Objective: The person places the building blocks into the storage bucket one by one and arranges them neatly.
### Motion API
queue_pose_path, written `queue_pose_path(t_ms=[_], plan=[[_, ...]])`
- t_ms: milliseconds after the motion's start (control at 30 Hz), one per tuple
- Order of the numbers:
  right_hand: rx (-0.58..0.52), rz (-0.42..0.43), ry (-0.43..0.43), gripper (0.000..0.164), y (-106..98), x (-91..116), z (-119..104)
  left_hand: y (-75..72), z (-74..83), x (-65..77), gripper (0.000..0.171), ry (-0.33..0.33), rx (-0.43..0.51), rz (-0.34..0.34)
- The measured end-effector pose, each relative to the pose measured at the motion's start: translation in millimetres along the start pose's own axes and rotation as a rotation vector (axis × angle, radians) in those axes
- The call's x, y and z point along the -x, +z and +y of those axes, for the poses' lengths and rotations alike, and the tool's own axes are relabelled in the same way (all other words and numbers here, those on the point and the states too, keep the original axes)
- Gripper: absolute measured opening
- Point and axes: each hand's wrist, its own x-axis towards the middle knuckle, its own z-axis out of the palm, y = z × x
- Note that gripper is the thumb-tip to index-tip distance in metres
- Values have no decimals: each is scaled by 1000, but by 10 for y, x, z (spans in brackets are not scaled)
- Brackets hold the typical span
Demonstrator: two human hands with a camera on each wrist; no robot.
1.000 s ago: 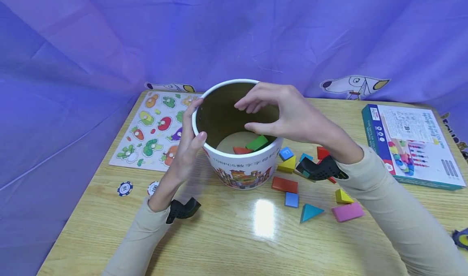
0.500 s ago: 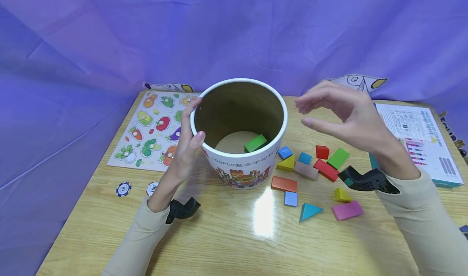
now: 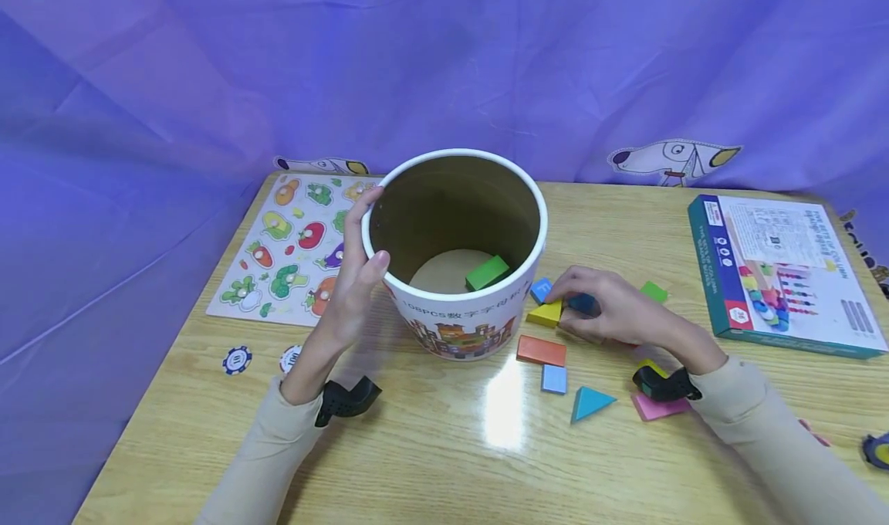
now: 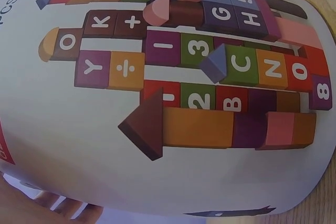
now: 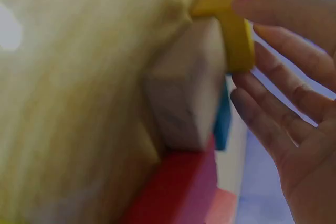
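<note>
A large white paper bucket (image 3: 454,315) stands upright mid-table, with a green rectangular block (image 3: 487,273) inside. My left hand (image 3: 349,297) holds the bucket's left side, its thumb at the rim; some fingers (image 4: 55,203) show beside the printed wall (image 4: 47,108) in the left wrist view. My right hand (image 3: 611,305) is down among the loose blocks. It pinches the right end of a yellow triangular block (image 3: 542,314), which lies beside the bucket. In the right wrist view, a digit touches the yellow block (image 5: 239,40), near a plain wooden block (image 5: 184,87) and a red block (image 5: 168,192).
Near the bucket lie an orange-red block (image 3: 541,350), blue blocks (image 3: 553,380), a teal triangle (image 3: 591,404) and a pink block (image 3: 656,407). A vegetable puzzle board (image 3: 232,286), poker chips (image 3: 237,360) and a boxed toy (image 3: 792,278) lie farther out.
My right hand has moved from over the bucket rightward, then down to the yellow triangular block. A red piece visible inside the bucket has dropped out of sight. My left hand stays put.
</note>
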Motion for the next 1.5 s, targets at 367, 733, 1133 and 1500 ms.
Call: queue_pose_path(t_ms=[367,733,1133,1500], plan=[[11,-78,78,35,125,-27,-63,8,7,6,74,-3,-2,-9],[134,213,-23,42,-573,41,-303,8,1,13,74,4,0,-1],[42,382,-199,47,-1185,-336,-1115,13,-16,7,76,7,9,1],[4,221,-332,35,-810,-850,-1464,10,-17,7,73,-6,-13,4]])
